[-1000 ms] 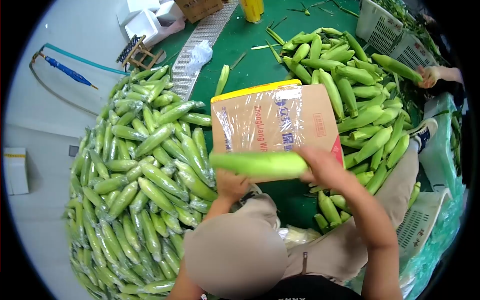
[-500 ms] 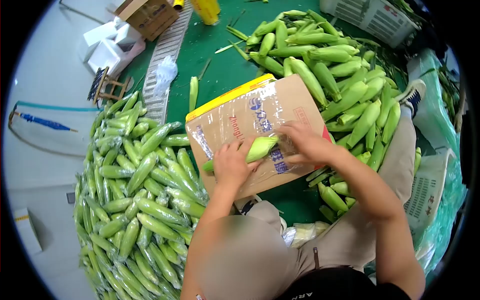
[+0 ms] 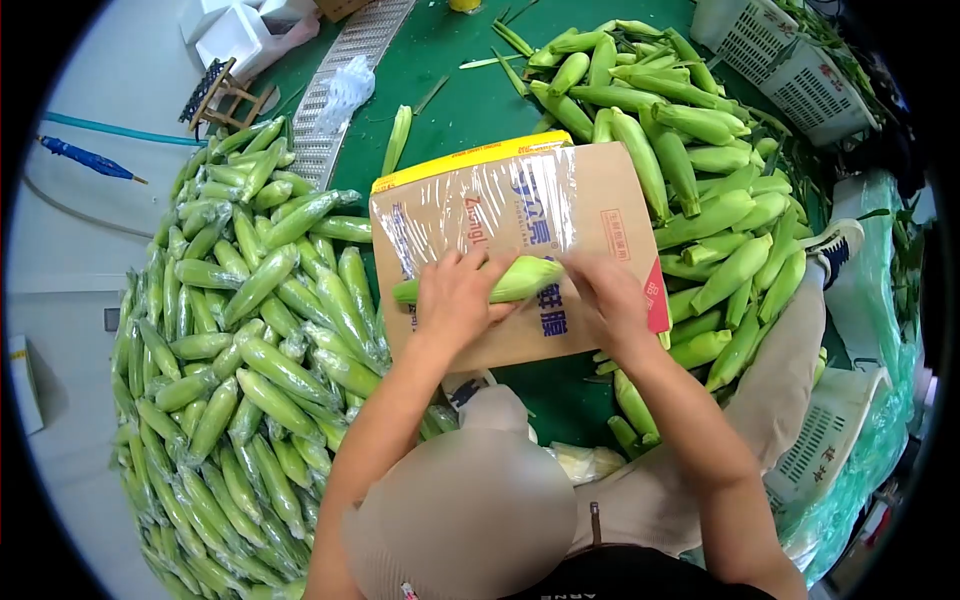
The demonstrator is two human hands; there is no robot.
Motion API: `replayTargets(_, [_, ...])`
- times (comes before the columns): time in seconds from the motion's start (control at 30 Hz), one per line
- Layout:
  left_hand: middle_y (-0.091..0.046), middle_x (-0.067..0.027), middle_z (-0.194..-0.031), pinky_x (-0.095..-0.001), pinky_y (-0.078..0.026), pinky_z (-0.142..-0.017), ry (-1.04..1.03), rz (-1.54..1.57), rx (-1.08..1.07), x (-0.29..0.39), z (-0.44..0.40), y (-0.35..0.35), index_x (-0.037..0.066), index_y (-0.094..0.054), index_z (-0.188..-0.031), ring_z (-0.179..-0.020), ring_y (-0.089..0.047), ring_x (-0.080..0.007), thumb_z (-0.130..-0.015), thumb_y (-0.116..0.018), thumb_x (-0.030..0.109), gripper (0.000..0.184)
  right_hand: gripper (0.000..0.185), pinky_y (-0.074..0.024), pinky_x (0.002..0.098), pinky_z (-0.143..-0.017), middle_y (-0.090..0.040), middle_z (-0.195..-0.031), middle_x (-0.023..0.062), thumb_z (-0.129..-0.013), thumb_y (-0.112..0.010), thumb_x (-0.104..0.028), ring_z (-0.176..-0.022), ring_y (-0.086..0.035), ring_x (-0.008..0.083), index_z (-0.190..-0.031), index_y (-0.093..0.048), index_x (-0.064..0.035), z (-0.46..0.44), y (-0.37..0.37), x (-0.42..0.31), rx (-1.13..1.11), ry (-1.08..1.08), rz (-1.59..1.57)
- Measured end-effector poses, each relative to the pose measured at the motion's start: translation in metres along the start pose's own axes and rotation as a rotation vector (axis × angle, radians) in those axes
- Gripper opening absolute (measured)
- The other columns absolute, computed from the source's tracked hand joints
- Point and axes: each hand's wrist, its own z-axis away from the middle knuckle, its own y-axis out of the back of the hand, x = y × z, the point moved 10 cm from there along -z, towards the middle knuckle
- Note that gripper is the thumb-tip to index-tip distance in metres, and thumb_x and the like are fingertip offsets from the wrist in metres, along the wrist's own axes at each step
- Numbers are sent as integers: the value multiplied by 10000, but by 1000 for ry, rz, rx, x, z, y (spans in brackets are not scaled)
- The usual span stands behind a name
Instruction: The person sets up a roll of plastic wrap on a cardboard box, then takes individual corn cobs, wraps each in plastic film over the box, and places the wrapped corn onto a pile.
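An ear of corn in its green husk (image 3: 528, 279) lies across a cardboard box (image 3: 600, 335) in front of me. My left hand (image 3: 458, 300) is wrapped over the ear's middle and presses it on the box. My right hand (image 3: 608, 300) is at the ear's pale tip, fingers bent together; what they pinch there is hidden. Clear plastic film (image 3: 430, 215) stretches over the top of the box, wrinkled and shiny, with a yellow box edge (image 3: 470, 160) showing behind it.
Film-wrapped corn (image 3: 260, 370) forms a large heap on the left. Unwrapped ears (image 3: 690, 150) are piled on the green floor at the right. White crates (image 3: 815, 90) stand at the upper right, another crate (image 3: 825, 420) beside my leg. A crumpled plastic bag (image 3: 347, 88) lies on a metal grate.
My right hand has drawn its fingers together at the corn's tip. My left hand still holds the ear, which lies a little flatter. The camera view has shifted.
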Motion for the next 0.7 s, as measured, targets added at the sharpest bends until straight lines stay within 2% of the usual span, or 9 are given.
replayTargets(0.07, [-663, -28, -1138, -442, -535, -841, 8, 16, -19, -1, -3, -2, 230, -652, -1339, -1041, -648, -261, -721, -868, 429, 685, 275, -549, 477, -796, -710, -947, 163, -916, -625, -61, -898, -676, 385, -1186, -673, -42, -30, -39, 18, 0, -53, 76])
replayTargets(0.1, [-654, -28, -1132, -448, -532, -845, 15, 17, -28, -3, -4, -3, 221, -639, -1348, -1053, -644, -255, -722, -864, 431, 697, 358, -533, 487, -850, -691, -1011, 162, -938, -658, -202, -963, -659, 391, -1264, -644, -56, -28, -66, 24, -137, -38, 106])
replayTargets(0.2, [-645, -60, -1165, -466, -533, -871, -19, 36, 11, -10, -3, -2, 148, -646, -1268, -1068, -646, -261, -729, -865, 394, 632, 556, -505, 482, -909, -656, -1114, 154, -854, -753, -347, -1051, -620, 379, -1315, -608, -73, -30, -63, -20, -213, 103, 184])
replayTargets(0.23, [-632, -84, -1157, -478, -517, -902, -4, 136, 72, -10, -1, 2, 108, -637, -1183, -1057, -634, -283, -724, -872, 345, 568, 723, -486, 469, -937, -624, -1181, 136, -729, -839, -389, -1091, -586, 364, -1340, -594, -91, -27, -67, -22, -283, 107, 234])
replayTargets(0.33, [-622, -91, -1200, -478, -503, -877, -273, 196, 451, -9, 36, 6, 113, -636, -1184, -1029, -616, -350, -649, -921, 319, 640, 755, -492, 465, -906, -621, -1133, 122, -682, -880, -339, -1057, -583, 359, -1336, -596, -89, -31, -85, -9, -463, 121, 321])
replayTargets(0.37, [-602, -109, -1139, -479, -476, -901, -366, 208, 574, -7, 66, 12, 96, -642, -1152, -1017, -593, -376, -646, -928, 375, 645, 779, -495, 466, -884, -616, -1084, 124, -636, -912, -267, -1024, -581, 364, -1325, -600, -84, -30, -89, 2, -469, 96, 282])
replayTargets(0.5, [-592, -106, -1091, -474, -490, -882, 140, 235, 421, -65, 105, 2, 111, -689, -1037, -1000, -603, -337, -744, -872, 432, 472, 736, -490, 483, -857, -616, -1034, 162, -614, -922, -171, -984, -581, 392, -1271, -612, -54, -30, -66, 20, -213, -7, 109])
replayTargets(0.6, [-603, -105, -1032, -459, -500, -837, 228, 221, 233, -87, 79, -2, 126, -707, -1128, -976, -605, -345, -742, -874, 433, 521, 729, -482, 482, -850, -609, -1026, 178, -616, -919, -155, -982, -578, 403, -1265, -609, -39, -30, -66, 24, -210, -54, 40])
replayTargets(0.7, [-622, -101, -987, -416, -507, -785, 248, 179, 263, -94, 68, -7, 120, -720, -1035, -942, -623, -312, -812, -824, 328, 323, 726, -483, 481, -844, -613, -1036, 178, -627, -921, -156, -981, -584, 399, -1271, -606, -39, -32, -67, 23, -244, -45, 89])
